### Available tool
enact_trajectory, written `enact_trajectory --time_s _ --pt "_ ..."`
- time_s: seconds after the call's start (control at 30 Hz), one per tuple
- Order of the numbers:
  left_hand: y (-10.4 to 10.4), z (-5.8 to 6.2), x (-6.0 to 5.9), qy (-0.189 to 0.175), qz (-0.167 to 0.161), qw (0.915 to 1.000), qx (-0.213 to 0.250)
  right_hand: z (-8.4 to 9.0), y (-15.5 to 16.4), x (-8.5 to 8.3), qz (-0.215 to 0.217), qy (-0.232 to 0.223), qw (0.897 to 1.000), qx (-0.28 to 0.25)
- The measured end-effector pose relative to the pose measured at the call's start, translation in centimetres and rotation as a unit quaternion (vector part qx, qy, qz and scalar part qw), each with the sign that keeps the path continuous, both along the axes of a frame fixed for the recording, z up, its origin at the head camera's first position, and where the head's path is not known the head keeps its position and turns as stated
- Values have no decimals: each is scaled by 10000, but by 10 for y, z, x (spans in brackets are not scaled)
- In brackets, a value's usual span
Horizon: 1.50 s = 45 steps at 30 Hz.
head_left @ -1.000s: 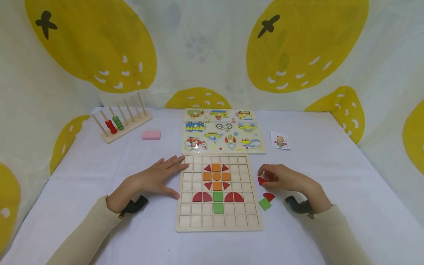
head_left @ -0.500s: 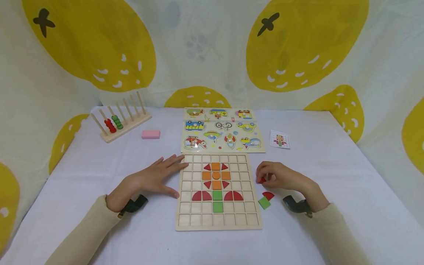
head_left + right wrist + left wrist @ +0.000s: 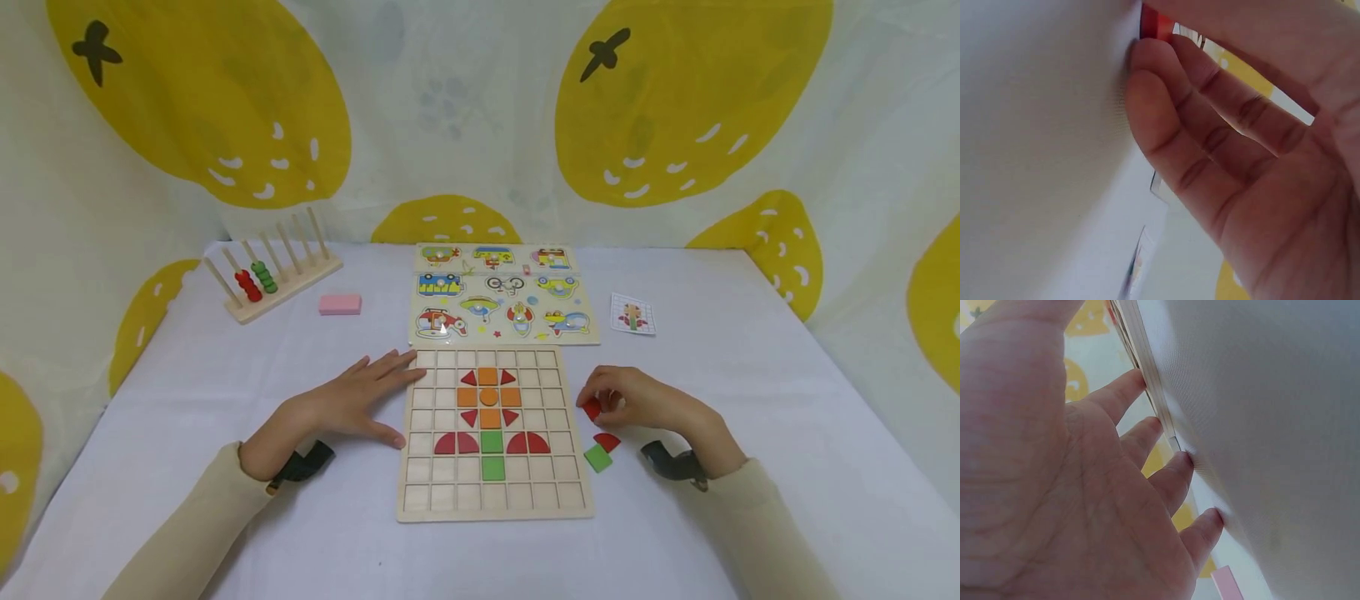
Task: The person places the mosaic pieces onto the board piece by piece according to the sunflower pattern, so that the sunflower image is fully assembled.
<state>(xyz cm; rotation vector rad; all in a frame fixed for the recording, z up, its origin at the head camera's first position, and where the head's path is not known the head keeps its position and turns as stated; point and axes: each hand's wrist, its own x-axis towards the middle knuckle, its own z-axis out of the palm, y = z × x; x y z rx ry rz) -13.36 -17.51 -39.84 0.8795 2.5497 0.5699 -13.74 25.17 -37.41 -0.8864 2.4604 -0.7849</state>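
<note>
The right hand [image 3: 637, 400] has drawn in a touch closer to the grid board [image 3: 495, 500] over the last second, fingers curled round a small red piece [image 3: 592, 408] — pinched just off the board's right edge and, it seems, lifted a little. The left hand [image 3: 352, 402] has not budged: fingers straight, flat on the cloth, tips touching the board's left rim. A red quarter-round [image 3: 607, 442] and a green square [image 3: 597, 459] wait beside it — this piece looks ready for placing.
</note>
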Motion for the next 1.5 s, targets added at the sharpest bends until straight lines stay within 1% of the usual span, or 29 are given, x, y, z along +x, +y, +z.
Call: enact_trajectory --time_s 0.33,0.47,0.53,0.73,0.83,0.93,1.13,1.33,1.5 --pt "0 -1 -1 15 -27 10000 38 -2 4 -2 -202 48 9996 209" --pt "0 -2 -1 13 -22 10000 38 -3 4 -2 -279 -72 9992 294" --pt "0 -3 -1 -15 -8 10000 9 -3 3 -1 -247 -98 9992 312" --pt "-2 -4 -1 -11 2 10000 -7 4 -5 6 138 69 9998 143" --pt "-2 -4 -1 2 -26 10000 55 9 -14 10 320 -50 9994 75" --pt "-2 -4 -2 -3 -44 10000 18 11 -24 14 462 -206 9987 50" --pt "-1 -2 -2 14 -38 10000 -74 9 -44 19 823 -146 9965 51" --pt "-1 0 -2 -10 -32 10000 3 6 -60 24 1152 -252 9930 -11" --pt "-1 -1 -2 -13 -28 10000 -6 1 -71 29 1402 -324 9895 -109"
